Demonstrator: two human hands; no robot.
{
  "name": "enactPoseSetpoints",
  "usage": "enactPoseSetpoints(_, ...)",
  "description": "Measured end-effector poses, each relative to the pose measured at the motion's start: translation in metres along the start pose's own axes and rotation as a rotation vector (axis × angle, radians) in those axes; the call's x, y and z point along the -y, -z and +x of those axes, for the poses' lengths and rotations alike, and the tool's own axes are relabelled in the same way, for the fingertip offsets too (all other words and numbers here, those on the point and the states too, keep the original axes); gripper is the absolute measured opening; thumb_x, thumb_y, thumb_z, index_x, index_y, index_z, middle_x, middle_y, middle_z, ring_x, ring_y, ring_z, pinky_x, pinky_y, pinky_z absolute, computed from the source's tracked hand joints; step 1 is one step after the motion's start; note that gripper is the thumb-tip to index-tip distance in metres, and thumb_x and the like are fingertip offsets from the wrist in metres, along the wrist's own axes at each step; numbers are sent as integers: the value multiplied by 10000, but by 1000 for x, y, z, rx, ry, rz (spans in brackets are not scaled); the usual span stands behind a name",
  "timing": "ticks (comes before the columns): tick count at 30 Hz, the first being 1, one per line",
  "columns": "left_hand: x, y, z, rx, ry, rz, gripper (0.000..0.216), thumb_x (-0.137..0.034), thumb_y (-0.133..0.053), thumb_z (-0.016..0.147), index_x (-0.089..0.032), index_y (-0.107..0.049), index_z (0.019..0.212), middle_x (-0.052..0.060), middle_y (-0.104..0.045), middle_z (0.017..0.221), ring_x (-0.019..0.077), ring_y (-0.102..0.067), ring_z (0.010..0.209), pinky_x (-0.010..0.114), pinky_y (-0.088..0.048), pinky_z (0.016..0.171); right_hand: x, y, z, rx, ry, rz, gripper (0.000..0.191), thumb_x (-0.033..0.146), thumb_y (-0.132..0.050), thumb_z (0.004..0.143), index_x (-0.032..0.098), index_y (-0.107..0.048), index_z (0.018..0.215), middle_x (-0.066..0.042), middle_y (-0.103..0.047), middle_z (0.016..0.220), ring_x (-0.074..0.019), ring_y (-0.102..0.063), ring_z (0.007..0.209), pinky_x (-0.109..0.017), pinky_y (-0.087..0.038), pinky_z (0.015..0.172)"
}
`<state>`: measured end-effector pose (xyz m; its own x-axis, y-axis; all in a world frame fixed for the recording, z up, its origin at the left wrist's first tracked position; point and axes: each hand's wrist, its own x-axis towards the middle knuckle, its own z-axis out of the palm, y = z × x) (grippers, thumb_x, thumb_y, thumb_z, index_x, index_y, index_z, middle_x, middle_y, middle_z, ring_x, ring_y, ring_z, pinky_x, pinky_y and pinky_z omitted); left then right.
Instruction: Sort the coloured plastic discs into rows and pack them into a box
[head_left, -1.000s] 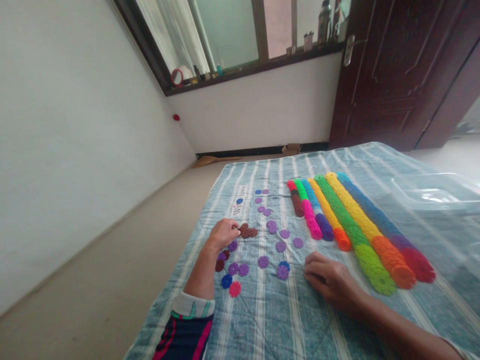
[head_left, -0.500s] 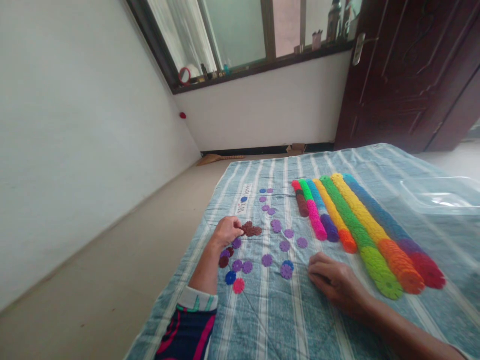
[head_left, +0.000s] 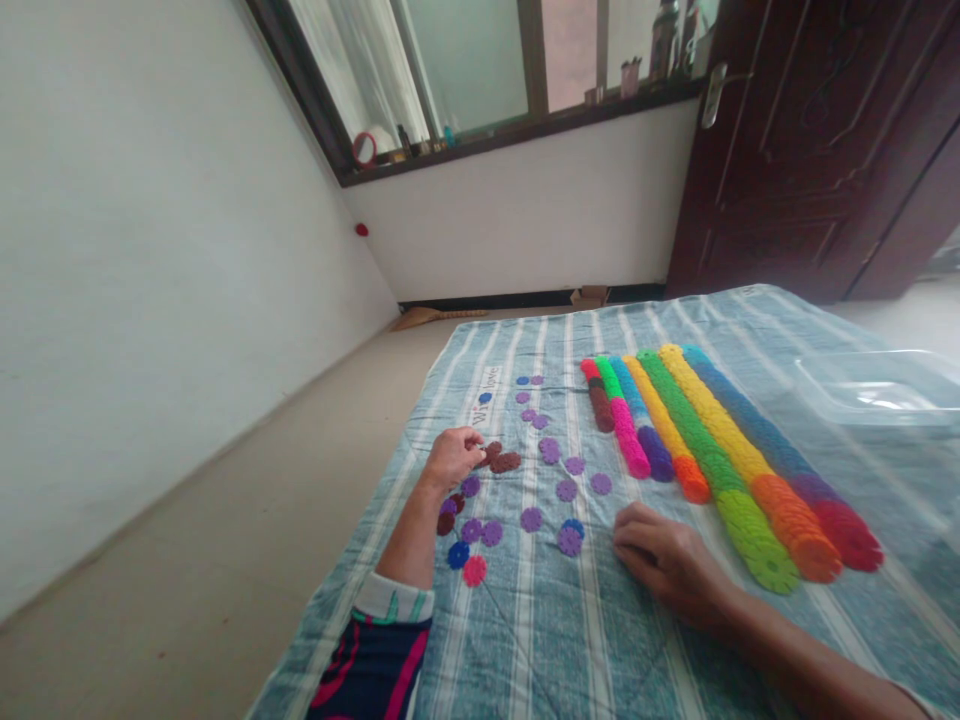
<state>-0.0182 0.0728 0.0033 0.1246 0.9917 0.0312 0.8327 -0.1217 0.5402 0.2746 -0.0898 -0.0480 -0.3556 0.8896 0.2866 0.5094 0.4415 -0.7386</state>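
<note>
My left hand is closed in a pinch at a small group of brown snowflake discs on the striped cloth. Its fingertips are on the near brown disc, which they partly hide. Close below the wrist lie purple discs, dark brown discs, a blue disc and a pinkish-red disc. My right hand rests on the cloth with curled fingers, and nothing shows in them. It sits between loose purple discs and long rows of stacked discs.
The blue striped cloth covers the whole surface. At the right stands a clear plastic tub. The disc rows, in several colours, run away from me. Beyond are a wall, a window sill and a dark red door.
The brown discs have shifted: a gap now shows between the ones at my left fingertips and the front one. My right hand stays in place. The whole view has moved slightly.
</note>
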Motion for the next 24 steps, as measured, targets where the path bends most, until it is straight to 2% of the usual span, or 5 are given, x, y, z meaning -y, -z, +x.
enactPoseSetpoints(3,1,-5,2,11,10,47,159,-160,-599,645,-149,-693,773,-38,-595,607,109,-532,583,206,-360,568,0,0,0,-1,2,-1,194,181,-460,903,193,-568,741,-32,-575,846,-135,-587,734,-253,-449,676)
enactPoseSetpoints(8,3,-9,3,91,0,155,123,-143,-581,673,-150,-703,687,-18,-615,603,118,-545,613,218,-343,579,1,1,0,0,-3,-10,197,181,-458,902,191,-567,738,-31,-577,847,-134,-590,735,-252,-451,686)
enactPoseSetpoints(16,2,-12,3,47,44,47,27,-124,-599,615,-148,-599,603,-29,-572,572,121,-528,594,223,-356,570,-1,0,0,-3,1,-17,195,183,-457,903,195,-562,739,-34,-580,852,-139,-588,737,-253,-451,684)
enactPoseSetpoints(24,-8,-5,-1,20,39,-65,16,-161,-611,603,-157,-595,601,-41,-541,547,114,-497,555,225,-345,547,0,-1,1,-25,15,-6,186,149,-466,881,193,-554,723,-29,-577,832,-133,-575,722,-247,-436,671)
